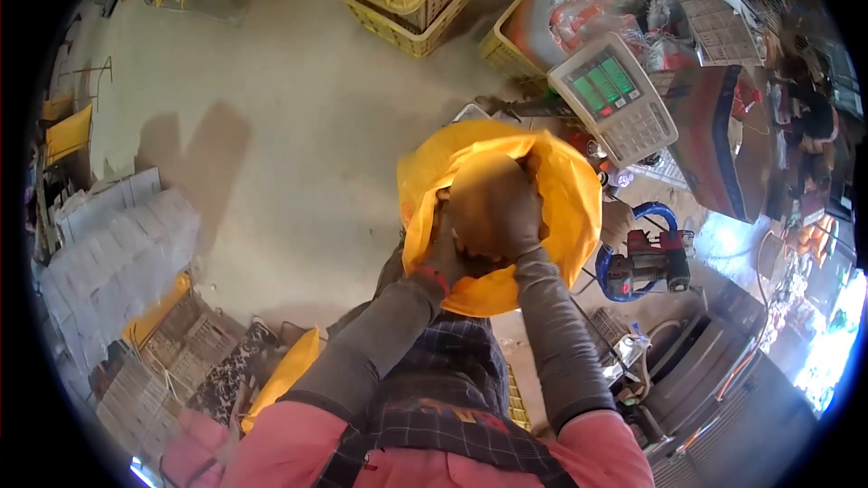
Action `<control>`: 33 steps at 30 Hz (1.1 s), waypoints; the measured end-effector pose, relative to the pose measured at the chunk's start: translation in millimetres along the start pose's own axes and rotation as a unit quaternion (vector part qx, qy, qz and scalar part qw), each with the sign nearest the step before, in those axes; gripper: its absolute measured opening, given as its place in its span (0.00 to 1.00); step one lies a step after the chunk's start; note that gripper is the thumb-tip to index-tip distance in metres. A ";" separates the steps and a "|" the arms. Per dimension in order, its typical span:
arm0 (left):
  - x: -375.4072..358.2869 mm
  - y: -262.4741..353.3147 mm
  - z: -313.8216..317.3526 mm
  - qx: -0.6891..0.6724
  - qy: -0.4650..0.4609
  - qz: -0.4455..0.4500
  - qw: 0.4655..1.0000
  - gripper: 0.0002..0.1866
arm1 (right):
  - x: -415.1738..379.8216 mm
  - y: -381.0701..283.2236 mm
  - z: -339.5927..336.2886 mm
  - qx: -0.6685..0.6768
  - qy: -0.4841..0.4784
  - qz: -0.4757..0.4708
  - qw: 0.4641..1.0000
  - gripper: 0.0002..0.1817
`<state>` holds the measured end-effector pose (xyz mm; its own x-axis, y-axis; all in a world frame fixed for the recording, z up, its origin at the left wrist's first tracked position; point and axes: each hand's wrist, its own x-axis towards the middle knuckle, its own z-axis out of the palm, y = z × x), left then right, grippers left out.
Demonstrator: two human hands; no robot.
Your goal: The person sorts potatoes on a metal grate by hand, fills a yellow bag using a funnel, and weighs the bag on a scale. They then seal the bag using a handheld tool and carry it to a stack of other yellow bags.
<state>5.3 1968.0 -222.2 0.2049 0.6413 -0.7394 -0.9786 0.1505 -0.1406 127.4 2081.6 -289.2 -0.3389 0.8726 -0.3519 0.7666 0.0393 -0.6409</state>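
Observation:
A yellow bag (565, 208) stands in front of me with its mouth folded wide around both my hands. My left hand (441, 248) reaches into the left side of the opening, a red band at its wrist. On the other side, my right hand (520, 221) is also down inside the bag. Between them a rounded brown patch (488, 199) is smeared, and I cannot tell what the hands have hold of. The fingers of both hands are hidden. Behind the bag to the right stands a weighing scale display (615, 95) with green lit digits.
Yellow crates (407, 23) are stacked at the back. A red and black power tool (646, 267) with a blue ring sits to the right of the bag. White wrapped blocks (113, 253) lie at left, and a striped sack (719, 140) stands at right.

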 end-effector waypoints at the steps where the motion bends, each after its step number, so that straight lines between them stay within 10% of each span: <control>1: 1.7 -5.1 -7.9 -0.019 0.008 -0.006 1.000 0.43 | -17.0 -6.8 8.9 0.006 0.013 -0.039 0.999 0.27; 9: -23.9 -32.6 19.1 -0.038 0.106 0.070 0.991 0.31 | -70.3 -88.7 -23.1 0.113 -0.011 0.060 0.992 0.25; 14: -42.0 -68.3 7.5 -0.063 0.054 0.146 0.986 0.28 | -109.0 -134.3 -64.8 -0.081 -0.021 0.045 0.996 0.26; 24: -123.8 -98.0 21.5 -0.147 -0.184 0.311 0.921 0.27 | -196.1 -216.9 -113.9 -0.118 0.075 -0.348 0.927 0.21; 29: -321.9 -82.9 8.5 -0.240 -0.033 0.456 0.856 0.23 | -313.8 -324.8 -66.9 -0.043 -0.052 -0.453 0.889 0.18; 33: -442.3 -70.5 -92.8 -0.300 -0.191 0.513 0.781 0.22 | -450.2 -398.0 6.7 -0.032 -0.099 -0.594 0.798 0.15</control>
<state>-18.3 1603.9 53.7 -0.8150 0.3881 -0.4302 -0.4423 -0.8964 0.0292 -28.8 1669.9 119.8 -0.9213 0.1072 0.3738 -0.1358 0.8120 -0.5676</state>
